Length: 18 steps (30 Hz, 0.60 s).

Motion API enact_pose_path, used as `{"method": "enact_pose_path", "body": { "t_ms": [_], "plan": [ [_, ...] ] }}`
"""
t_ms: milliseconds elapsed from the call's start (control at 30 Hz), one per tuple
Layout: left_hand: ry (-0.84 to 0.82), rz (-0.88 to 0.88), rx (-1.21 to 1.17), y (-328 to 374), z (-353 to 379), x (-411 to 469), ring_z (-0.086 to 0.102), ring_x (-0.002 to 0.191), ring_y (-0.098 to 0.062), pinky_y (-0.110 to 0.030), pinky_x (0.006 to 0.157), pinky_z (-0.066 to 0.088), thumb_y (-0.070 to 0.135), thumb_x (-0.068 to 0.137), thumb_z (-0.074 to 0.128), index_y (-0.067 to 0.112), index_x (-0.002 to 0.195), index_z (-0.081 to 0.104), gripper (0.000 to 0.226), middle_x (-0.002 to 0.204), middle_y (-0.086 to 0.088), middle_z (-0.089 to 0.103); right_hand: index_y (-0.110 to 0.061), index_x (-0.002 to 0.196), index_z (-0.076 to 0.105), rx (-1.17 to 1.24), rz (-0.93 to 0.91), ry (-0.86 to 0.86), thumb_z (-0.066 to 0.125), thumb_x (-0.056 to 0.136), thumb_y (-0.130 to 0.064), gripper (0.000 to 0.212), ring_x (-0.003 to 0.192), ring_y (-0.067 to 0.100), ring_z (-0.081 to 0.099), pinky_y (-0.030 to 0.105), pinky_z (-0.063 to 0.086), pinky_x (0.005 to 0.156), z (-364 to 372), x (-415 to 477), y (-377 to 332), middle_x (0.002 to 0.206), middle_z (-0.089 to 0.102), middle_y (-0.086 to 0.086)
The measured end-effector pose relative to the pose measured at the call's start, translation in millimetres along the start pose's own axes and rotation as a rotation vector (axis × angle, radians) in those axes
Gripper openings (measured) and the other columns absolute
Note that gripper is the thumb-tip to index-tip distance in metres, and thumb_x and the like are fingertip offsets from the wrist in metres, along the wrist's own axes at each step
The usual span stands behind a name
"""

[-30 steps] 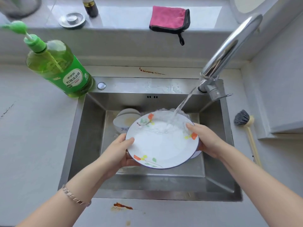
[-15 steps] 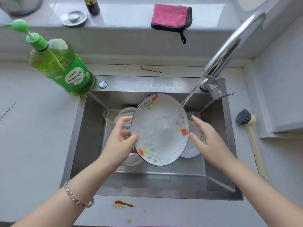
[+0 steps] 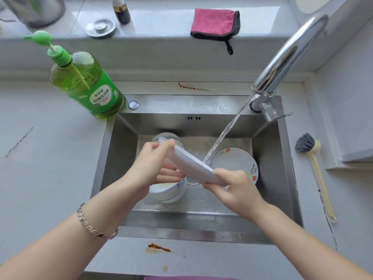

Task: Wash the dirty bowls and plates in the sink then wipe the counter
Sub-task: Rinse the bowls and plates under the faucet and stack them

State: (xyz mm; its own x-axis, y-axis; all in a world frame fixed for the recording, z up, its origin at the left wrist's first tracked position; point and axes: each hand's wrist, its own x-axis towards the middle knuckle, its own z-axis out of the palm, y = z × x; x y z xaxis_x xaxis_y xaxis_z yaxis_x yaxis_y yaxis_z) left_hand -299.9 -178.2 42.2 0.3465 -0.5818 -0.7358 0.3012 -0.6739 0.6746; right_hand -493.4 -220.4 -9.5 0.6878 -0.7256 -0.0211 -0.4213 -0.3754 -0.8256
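Over the steel sink (image 3: pixel 105 158) I hold a white flowered plate (image 3: pixel 191 164) turned over, its white underside up and tilted. My left hand (image 3: pixel 155 166) grips its far left rim and my right hand (image 3: pixel 236 186) grips its near right rim. Water from the tap (image 3: pixel 286 57) streams down onto the plate's back. Below in the basin lie a second flowered plate (image 3: pixel 236 160) at the right, a white bowl with a blue pattern (image 3: pixel 169 190) under my left hand, and another bowl (image 3: pixel 169 137) behind it, partly hidden.
A green dish soap bottle (image 3: pixel 84 85) stands at the sink's back left corner. A dish brush (image 3: pixel 314 166) lies on the counter to the right. A pink cloth (image 3: pixel 214 23), a drain plug (image 3: pixel 101 28) and a dark bottle (image 3: pixel 122 11) sit on the ledge. Brown stains (image 3: pixel 159 248) mark the counter.
The plate went from face up, to upright on edge under the stream, to flipped underside up. My right hand let go briefly and now grips the rim again.
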Motion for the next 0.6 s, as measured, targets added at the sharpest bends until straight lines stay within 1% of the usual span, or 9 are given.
{"method": "enact_pose_path", "body": {
  "t_ms": [67, 133, 167, 233, 300, 367, 467, 533, 600],
  "plan": [
    [0.053, 0.06, 0.038, -1.2, -0.2, 8.7, 0.07, 0.075, -0.03, -0.037, 0.064, 0.059, 0.034, 0.096, 0.045, 0.015, 0.116, 0.048, 0.028, 0.091, -0.017, 0.06, -0.013, 0.068, 0.062, 0.317, 0.208, 0.015, 0.068, 0.074, -0.025, 0.015, 0.056, 0.008, 0.046, 0.022, 0.036, 0.054, -12.0, 1.3, 1.6, 0.057, 0.054, -0.008],
    [0.12, 0.128, 0.142, -8.8, -2.6, 22.7, 0.063, 0.097, -0.023, -0.036, 0.08, 0.052, 0.032, 0.095, 0.048, 0.015, 0.125, 0.046, 0.035, 0.112, -0.011, 0.056, -0.008, 0.08, 0.067, 0.639, 0.363, 0.042, 0.072, 0.076, -0.009, 0.006, 0.062, 0.007, 0.059, 0.021, 0.047, 0.056, -25.8, -0.1, 9.5, 0.066, 0.067, -0.007],
    [0.109, 0.128, 0.194, -13.2, -3.5, 27.9, 0.057, 0.108, -0.021, -0.035, 0.088, 0.048, 0.033, 0.093, 0.051, 0.016, 0.131, 0.043, 0.042, 0.121, -0.007, 0.052, -0.01, 0.084, 0.069, 0.758, 0.413, 0.048, 0.073, 0.074, -0.012, 0.011, 0.066, 0.008, 0.063, 0.02, 0.05, 0.056, -32.8, -1.2, 14.6, 0.072, 0.071, -0.005],
    [-0.014, 0.037, 0.169, -21.0, -2.7, 34.1, 0.053, 0.116, -0.019, -0.036, 0.097, 0.044, 0.035, 0.091, 0.055, 0.015, 0.135, 0.042, 0.05, 0.127, -0.002, 0.053, -0.015, 0.084, 0.074, 0.935, 0.479, 0.045, 0.085, 0.056, -0.037, 0.038, 0.071, 0.012, 0.068, 0.021, 0.052, 0.057, -42.9, -4.4, 25.8, 0.081, 0.074, 0.001],
    [-0.161, -0.071, 0.042, -26.9, 1.8, 37.4, 0.062, 0.107, -0.022, -0.039, 0.093, 0.05, 0.031, 0.09, 0.057, 0.013, 0.128, 0.053, 0.042, 0.118, -0.004, 0.064, -0.017, 0.084, 0.076, 1.045, 0.534, 0.051, 0.09, 0.036, -0.049, 0.059, 0.073, 0.015, 0.068, 0.024, 0.053, 0.06, -47.8, -7.3, 37.2, 0.084, 0.074, 0.004],
    [-0.19, -0.069, 0.006, -27.1, 7.8, 39.6, 0.067, 0.093, -0.024, -0.037, 0.084, 0.055, 0.022, 0.088, 0.061, 0.012, 0.118, 0.06, 0.032, 0.106, -0.006, 0.07, -0.016, 0.087, 0.076, 1.118, 0.578, 0.046, 0.091, 0.035, -0.047, 0.062, 0.076, 0.016, 0.07, 0.026, 0.056, 0.062, -51.2, -8.2, 47.4, 0.089, 0.074, 0.006],
    [-0.156, -0.058, 0.032, -23.0, 17.0, 44.8, 0.068, 0.084, -0.023, -0.03, 0.065, 0.058, 0.017, 0.082, 0.069, 0.012, 0.116, 0.06, 0.036, 0.109, -0.01, 0.069, -0.013, 0.103, 0.07, 1.159, 0.636, 0.07, 0.089, 0.045, -0.042, 0.067, 0.083, 0.017, 0.07, 0.027, 0.057, 0.063, -55.1, -4.2, 55.3, 0.098, 0.072, 0.007],
    [-0.13, -0.067, 0.061, -20.6, 23.2, 48.0, 0.069, 0.084, -0.022, -0.029, 0.06, 0.058, 0.018, 0.078, 0.074, 0.013, 0.114, 0.059, 0.04, 0.109, -0.01, 0.069, -0.013, 0.121, 0.058, 1.094, 0.673, 0.119, 0.077, 0.064, -0.033, 0.064, 0.084, 0.014, 0.068, 0.026, 0.056, 0.061, -56.8, -0.1, 57.2, 0.104, 0.07, 0.004],
    [-0.111, -0.049, 0.09, -18.4, 30.4, 50.4, 0.069, 0.084, -0.02, -0.029, 0.061, 0.057, 0.019, 0.075, 0.076, 0.015, 0.111, 0.059, 0.04, 0.109, -0.009, 0.069, -0.019, 0.129, 0.049, 1.001, 0.704, 0.153, 0.061, 0.077, -0.027, 0.055, 0.086, 0.014, 0.067, 0.026, 0.055, 0.058, -57.6, -0.2, 60.3, 0.11, 0.068, 0.002]
  ]
}}
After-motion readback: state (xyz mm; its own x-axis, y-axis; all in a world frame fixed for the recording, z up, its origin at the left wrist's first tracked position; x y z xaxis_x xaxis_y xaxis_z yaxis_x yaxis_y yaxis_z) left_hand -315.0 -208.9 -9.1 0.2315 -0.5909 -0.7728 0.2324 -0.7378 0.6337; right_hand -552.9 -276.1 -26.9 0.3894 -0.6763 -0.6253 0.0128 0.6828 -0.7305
